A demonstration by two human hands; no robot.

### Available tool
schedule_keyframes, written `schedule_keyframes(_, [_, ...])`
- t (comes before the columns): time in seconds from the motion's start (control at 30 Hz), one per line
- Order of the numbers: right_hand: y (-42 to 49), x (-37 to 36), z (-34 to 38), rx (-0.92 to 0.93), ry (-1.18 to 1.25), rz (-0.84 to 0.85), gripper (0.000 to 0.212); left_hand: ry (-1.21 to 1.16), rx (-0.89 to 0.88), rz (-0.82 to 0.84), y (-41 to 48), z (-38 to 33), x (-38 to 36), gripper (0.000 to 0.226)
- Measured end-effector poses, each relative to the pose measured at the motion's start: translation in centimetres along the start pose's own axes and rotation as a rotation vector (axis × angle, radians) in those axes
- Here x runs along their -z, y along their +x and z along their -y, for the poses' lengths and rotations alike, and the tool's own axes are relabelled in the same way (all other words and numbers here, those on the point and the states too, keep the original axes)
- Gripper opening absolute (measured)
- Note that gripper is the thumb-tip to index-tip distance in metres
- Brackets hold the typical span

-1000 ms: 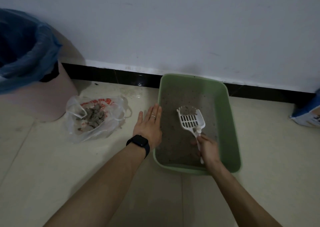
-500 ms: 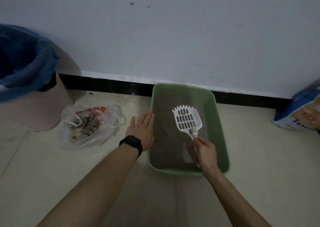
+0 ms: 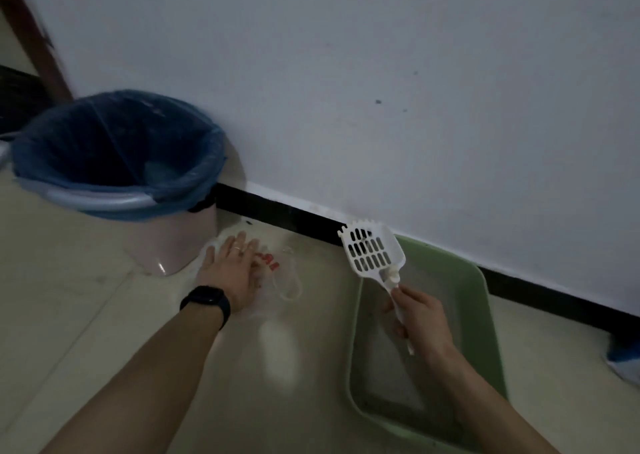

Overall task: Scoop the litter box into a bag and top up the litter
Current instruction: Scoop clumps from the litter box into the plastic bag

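Right hand [image 3: 417, 318] grips scoop [image 3: 372, 252] handle, lifted over litter box [image 3: 485, 332], seemingly empty. Left hand [image 3: 232, 266] open, flat on bag [image 3: 280, 280] beside bin [image 3: 117, 183], likely steadying it for dumping.

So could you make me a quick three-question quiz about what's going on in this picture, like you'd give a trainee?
1. True or false: the right hand holds the white scoop by its handle, lifted above the green litter box.
2. What is the left hand resting on?
A. the bin
B. the clear plastic bag
C. the litter box
3. What colour is the liner in the bin by the wall?

Key:
1. True.
2. B, the plastic bag on the floor beside the bin.
3. Blue; the liner is folded over the rim.
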State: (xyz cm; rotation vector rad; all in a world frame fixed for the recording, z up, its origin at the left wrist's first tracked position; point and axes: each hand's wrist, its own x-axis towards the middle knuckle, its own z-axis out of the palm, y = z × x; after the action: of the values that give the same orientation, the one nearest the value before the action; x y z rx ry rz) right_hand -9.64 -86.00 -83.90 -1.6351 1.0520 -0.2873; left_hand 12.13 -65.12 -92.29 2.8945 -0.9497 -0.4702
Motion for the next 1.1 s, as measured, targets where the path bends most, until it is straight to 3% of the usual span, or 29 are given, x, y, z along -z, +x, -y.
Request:
schedule_keyframes(0.17, [0.8,-5.9,2.4,0.117,-0.199,0.127,0.034,0.042,0.067,0.138,-0.9,6.2,-1.3,0.087])
schedule_keyframes(0.27, [1.3,-9.6,2.2,0.152,-0.324,0.176,0.034,0.019,0.054,0.133,-1.0,7.6,-2.1,0.067])
schedule_keyframes(0.47, [0.8,-14.9,0.6,0.344,-1.064,0.295,0.026,-0.001,0.087,0.142,-0.6,7.9,-3.0,0.062])
schedule_keyframes(0.63, [-0.5,-16.5,0.2,0.571,-1.370,0.213,0.037,0.015,0.067,0.168,-0.2,7.4,-2.3,0.073])
schedule_keyframes(1.1, [-0.3,-15.9,-0.1,0.649,-1.432,0.151,0.041,0.026,0.049,0.186,-0.5,6.6,-2.7,0.082])
